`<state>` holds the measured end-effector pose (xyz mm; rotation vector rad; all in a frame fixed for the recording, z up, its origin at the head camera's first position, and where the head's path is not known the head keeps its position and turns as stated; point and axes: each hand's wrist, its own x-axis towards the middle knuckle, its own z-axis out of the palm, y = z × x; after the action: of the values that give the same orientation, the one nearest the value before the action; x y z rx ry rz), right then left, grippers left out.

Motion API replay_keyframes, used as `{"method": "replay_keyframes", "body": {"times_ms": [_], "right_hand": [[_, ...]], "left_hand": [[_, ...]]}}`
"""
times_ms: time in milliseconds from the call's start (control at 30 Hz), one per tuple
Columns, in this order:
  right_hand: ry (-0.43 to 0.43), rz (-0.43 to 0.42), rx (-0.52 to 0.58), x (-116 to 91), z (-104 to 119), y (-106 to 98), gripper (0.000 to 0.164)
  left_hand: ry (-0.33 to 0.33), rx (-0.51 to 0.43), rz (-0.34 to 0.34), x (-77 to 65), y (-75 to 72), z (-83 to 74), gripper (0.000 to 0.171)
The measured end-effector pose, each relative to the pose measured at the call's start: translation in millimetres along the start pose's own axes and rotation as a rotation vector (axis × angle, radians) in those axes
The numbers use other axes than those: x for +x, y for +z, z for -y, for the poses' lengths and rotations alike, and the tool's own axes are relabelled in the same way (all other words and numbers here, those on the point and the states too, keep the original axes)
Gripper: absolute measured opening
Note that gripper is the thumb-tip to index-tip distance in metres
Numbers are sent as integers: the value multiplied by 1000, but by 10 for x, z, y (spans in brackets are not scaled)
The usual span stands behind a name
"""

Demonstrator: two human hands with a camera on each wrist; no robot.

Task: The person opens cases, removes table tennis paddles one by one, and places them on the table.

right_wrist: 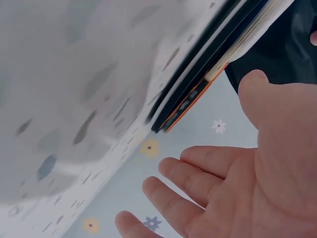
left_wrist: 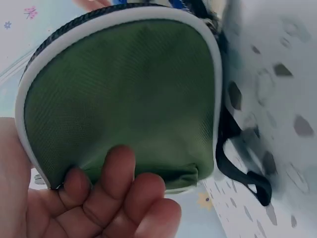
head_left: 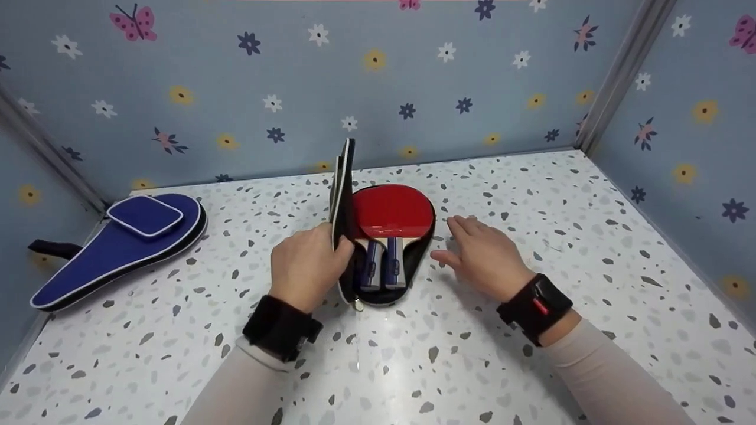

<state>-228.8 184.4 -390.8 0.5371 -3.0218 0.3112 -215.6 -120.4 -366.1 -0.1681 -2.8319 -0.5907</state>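
Note:
A table tennis paddle case [head_left: 419, 274] lies unzipped on the table, its lid [head_left: 345, 203] standing nearly upright. My left hand [head_left: 307, 262] grips the lid's edge, thumb on the inner side and fingers against the green outer face [left_wrist: 124, 94]. Inside the case are two paddles, one red-faced paddle [head_left: 396, 209] overlapping the other. Their blue-and-silver handles [head_left: 394, 265] point toward me, side by side. Just right of the case hovers my right hand [head_left: 487, 254], fingers extended and holding nothing. The right wrist view shows its fingers [right_wrist: 173, 198] apart from the case edge.
A blue paddle case [head_left: 130, 248] with a white-edged pocket and black strap lies at the left. The speckled table [head_left: 437, 366] meets flower-patterned walls [head_left: 378, 88] behind and at both sides.

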Motion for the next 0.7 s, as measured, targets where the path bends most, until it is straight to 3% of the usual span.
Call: {"method": "replay_keyframes", "body": {"times_ms": [400,500,700], "right_hand": [[-25,-128,-19,105,550,157,74],[-8,-134,-7,116,679,202,78],[11,-172,-92,153,853,280,88]], "left_hand": [[-44,44,48,-39,-84,28,39],[-53,45,65,-45,-81,44,38],[-52,53,64,-59,-69,79,39]]}}
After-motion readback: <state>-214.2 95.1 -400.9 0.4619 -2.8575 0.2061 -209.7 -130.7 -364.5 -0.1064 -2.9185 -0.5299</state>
